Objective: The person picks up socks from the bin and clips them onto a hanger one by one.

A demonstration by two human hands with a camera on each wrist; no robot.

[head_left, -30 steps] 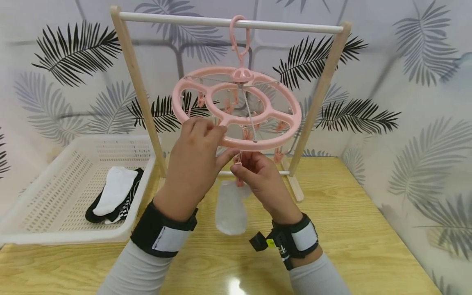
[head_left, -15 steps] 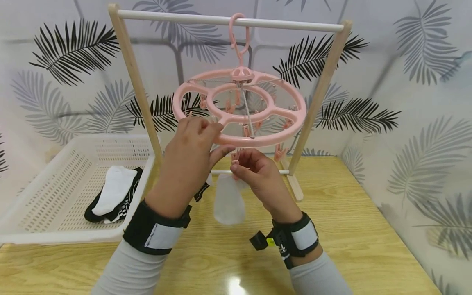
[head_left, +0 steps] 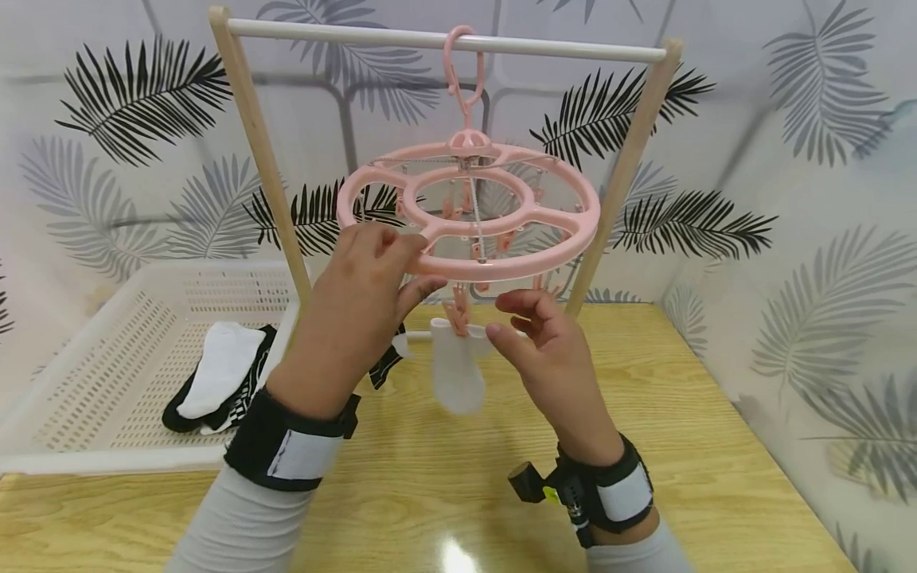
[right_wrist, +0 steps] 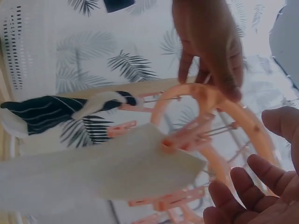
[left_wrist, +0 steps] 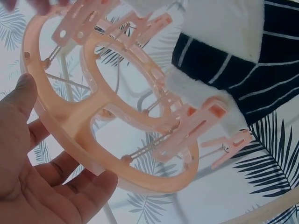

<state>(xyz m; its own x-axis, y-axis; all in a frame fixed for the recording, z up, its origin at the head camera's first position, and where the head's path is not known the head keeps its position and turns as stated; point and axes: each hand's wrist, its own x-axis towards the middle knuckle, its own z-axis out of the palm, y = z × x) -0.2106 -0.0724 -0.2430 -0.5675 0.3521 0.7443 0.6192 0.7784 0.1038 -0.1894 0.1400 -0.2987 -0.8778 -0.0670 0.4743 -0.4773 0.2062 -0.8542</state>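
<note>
A round pink clip hanger (head_left: 526,265) hangs by its hook from a rail. My left hand (head_left: 351,306) grips the near-left part of its ring, thumb below and fingers over the rim. A white sock (head_left: 458,382) dangles under the front of the ring, its cuff pinched in a pink clip (head_left: 458,310). Just right of that clip, my right hand (head_left: 555,358) is apart from it, fingers loosely bent around nothing. Partly hidden behind my left hand, a black-and-white sock (head_left: 387,366) hangs too; its white lines show in the left wrist view.
The rail (head_left: 573,49) tops a wooden-legged rack on the table (head_left: 444,509). To the left stands a white basket (head_left: 136,460) holding folded white and black socks (head_left: 222,370). Several unused clips dangle from the ring. A leaf-patterned backdrop (head_left: 824,263) lies behind.
My right hand has let go of the clip and drawn back right and slightly down. The white sock now hangs from the clip alone. The ring has turned a little, my left hand moving slightly left.
</note>
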